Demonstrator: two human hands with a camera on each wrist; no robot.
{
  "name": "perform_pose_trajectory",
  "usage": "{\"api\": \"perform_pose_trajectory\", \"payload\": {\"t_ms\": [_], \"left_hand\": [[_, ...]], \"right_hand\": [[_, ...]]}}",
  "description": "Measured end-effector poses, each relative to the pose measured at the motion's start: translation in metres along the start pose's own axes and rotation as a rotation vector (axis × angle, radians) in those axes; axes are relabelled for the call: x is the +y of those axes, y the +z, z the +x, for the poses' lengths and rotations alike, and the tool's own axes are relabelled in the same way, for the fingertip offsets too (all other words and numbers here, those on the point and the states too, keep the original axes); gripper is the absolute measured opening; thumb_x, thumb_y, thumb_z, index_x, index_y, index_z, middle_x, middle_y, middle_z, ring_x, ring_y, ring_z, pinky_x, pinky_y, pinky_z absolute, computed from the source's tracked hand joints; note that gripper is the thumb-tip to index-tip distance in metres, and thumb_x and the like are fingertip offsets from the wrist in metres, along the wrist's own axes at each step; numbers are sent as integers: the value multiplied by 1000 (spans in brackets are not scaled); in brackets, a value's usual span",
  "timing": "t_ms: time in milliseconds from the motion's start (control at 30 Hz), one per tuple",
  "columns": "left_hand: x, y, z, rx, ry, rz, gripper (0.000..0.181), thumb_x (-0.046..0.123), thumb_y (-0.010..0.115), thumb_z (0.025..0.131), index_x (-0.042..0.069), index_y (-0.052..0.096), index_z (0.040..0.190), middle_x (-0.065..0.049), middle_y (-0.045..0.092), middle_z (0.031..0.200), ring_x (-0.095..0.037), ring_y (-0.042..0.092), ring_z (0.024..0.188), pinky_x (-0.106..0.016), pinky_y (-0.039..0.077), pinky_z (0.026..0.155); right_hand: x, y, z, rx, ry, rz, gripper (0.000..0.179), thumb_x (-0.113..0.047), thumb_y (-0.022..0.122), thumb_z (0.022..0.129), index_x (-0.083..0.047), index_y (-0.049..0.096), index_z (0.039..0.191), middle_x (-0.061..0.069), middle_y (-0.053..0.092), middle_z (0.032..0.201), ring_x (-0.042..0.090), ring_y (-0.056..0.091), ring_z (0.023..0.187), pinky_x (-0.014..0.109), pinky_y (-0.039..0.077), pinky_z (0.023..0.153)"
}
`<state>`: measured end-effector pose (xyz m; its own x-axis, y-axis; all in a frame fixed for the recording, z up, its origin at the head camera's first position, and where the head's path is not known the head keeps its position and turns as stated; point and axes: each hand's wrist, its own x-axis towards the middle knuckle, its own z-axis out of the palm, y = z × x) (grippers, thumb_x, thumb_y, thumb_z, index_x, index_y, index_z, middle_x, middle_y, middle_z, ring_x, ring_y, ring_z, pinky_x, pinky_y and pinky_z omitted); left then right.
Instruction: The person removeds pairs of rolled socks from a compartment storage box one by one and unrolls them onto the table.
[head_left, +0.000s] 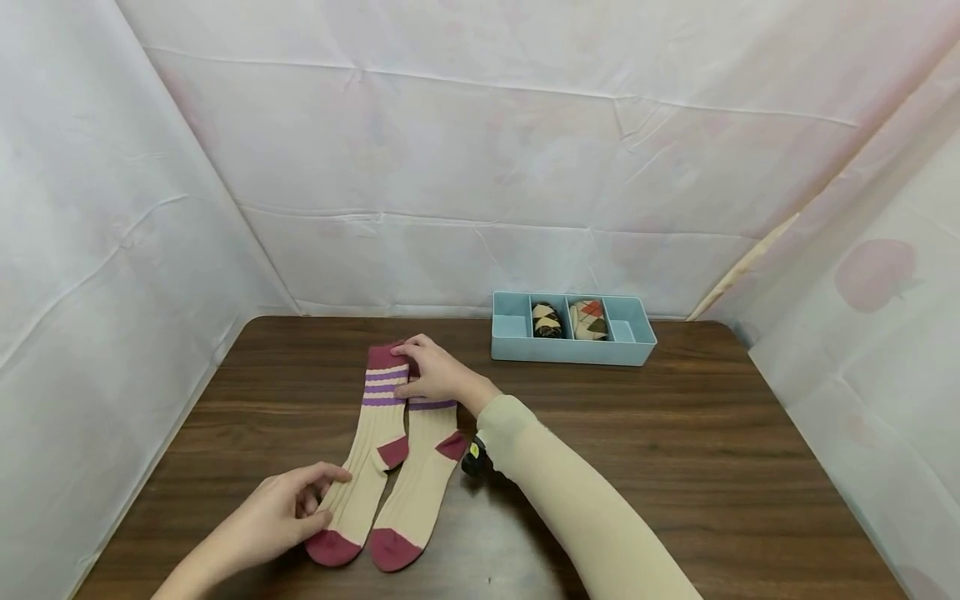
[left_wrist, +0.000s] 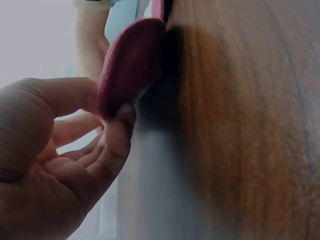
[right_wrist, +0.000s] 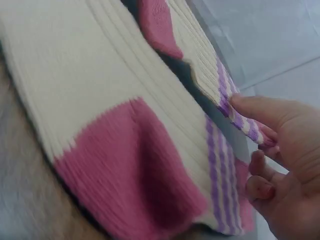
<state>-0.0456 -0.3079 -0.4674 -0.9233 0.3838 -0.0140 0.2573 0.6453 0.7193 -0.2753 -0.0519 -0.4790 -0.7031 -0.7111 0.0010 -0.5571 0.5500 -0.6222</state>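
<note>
Two cream socks with maroon toes, heels and cuffs and purple stripes lie side by side, toes toward me. My left hand (head_left: 281,508) pinches the left sock (head_left: 367,433) by its edge close to the toe. In the left wrist view, the maroon toe (left_wrist: 131,65) is lifted off the wood between thumb and fingers. At the cuff end, my right hand (head_left: 435,371) pinches the same sock's edge beside the purple stripes (right_wrist: 237,117). That hand reaches over the right sock (head_left: 422,492) and hides part of its cuff.
At the back right of the wooden table (head_left: 637,467) stands a light blue divided box (head_left: 570,350). Its middle compartments hold a dark argyle rolled sock (head_left: 547,321) and a beige argyle one (head_left: 589,320). Pale cloth walls (head_left: 450,150) enclose the back and sides.
</note>
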Motion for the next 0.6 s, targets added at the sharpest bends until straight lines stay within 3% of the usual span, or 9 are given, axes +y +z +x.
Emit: {"api": "perform_pose_trajectory", "payload": {"t_ms": [200,367,600], "left_hand": [[-7,3,0,-75,1,33,52,8,89,88,11,67,136,3,59,96,1,56,71,-24,51,62],[-12,3,1,-66,40,28,53,11,90,89,13,67,136,2,58,98,0,57,75,-25,53,64],[-19,-1,-2,-71,32,-5,54,12,89,91,11,66,139,-1,58,104,-2,58,79,-25,53,66]], "right_hand": [[-3,9,-3,-114,40,-4,88,-41,86,96,-15,43,168,9,33,172,20,50,144,31,44,117],[-3,13,-9,-103,72,-9,88,-43,84,97,-16,42,169,10,26,174,21,45,148,34,42,120],[1,17,-11,-82,26,-22,87,-44,82,99,-12,41,169,10,26,172,19,40,151,30,38,122]]}}
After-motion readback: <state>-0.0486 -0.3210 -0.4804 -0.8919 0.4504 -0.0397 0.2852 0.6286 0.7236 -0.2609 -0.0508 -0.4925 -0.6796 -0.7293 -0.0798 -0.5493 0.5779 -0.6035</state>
